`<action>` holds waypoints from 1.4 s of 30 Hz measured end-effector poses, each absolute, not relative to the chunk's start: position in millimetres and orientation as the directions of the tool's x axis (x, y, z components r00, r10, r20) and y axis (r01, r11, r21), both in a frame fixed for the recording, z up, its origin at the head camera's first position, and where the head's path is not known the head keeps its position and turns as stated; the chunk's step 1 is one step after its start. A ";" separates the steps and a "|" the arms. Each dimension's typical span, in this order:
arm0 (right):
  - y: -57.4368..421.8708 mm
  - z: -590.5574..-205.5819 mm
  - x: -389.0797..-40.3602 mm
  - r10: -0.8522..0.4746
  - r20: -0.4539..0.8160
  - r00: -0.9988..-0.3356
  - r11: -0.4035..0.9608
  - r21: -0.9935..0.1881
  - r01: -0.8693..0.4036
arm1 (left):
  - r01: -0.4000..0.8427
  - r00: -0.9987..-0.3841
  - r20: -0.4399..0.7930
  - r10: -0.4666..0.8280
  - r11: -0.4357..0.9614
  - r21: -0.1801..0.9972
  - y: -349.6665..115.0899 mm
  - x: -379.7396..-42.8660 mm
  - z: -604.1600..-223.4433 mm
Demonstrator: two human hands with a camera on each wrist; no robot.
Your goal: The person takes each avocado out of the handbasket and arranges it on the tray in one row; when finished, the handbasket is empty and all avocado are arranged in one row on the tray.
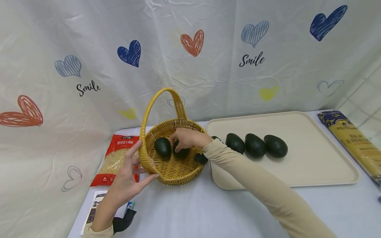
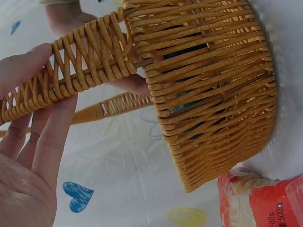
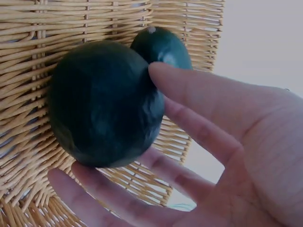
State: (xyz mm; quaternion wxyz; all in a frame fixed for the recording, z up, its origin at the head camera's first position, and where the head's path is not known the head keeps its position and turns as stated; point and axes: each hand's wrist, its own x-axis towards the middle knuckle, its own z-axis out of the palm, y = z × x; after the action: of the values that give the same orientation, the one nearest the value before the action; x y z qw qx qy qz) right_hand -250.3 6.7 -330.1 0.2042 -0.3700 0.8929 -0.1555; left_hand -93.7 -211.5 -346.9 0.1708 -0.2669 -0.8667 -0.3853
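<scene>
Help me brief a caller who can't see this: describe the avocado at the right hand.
On the white table, left of the cream tray, stands a yellow wicker basket. Inside lies the dark green avocado; another avocado sits on its left in the head view, but only this one has the right hand around it.
</scene>
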 end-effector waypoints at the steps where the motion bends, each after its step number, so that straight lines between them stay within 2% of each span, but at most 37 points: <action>1: 7.7 -330.0 -250.2 -0.731 -0.260 -0.630 0.671 -0.439 -0.597 | 0.593 -0.801 0.500 0.331 0.561 0.578 -211.3 -93.6 -347.0; 10: 15.2 -329.9 -237.3 -0.773 -0.306 -0.556 0.628 -0.487 -0.607 | 0.590 -0.803 0.498 0.328 0.560 0.582 -210.8 -94.0 -348.9; 17: 31.0 -332.0 -224.1 -0.827 -0.230 -0.513 0.549 -0.529 -0.647 | 0.591 -0.801 0.501 0.327 0.563 0.578 -210.7 -93.4 -347.3; 32: 47.8 -351.8 -217.4 -0.768 -0.181 -0.614 0.565 -0.643 -0.517 | 0.589 -0.802 0.503 0.321 0.567 0.576 -210.0 -93.2 -347.4; 42: 40.5 -360.2 -216.3 -0.744 -0.211 -0.635 0.581 -0.672 -0.458 | 0.603 -0.791 0.517 0.326 0.557 0.571 -210.0 -93.1 -346.7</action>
State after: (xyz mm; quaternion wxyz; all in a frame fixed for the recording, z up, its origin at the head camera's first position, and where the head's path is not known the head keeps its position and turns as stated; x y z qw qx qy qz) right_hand -216.3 40.5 -360.2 0.2436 -0.3512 0.8552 -0.2931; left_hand -93.1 -210.0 -346.7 0.1788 -0.2689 -0.8640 -0.3864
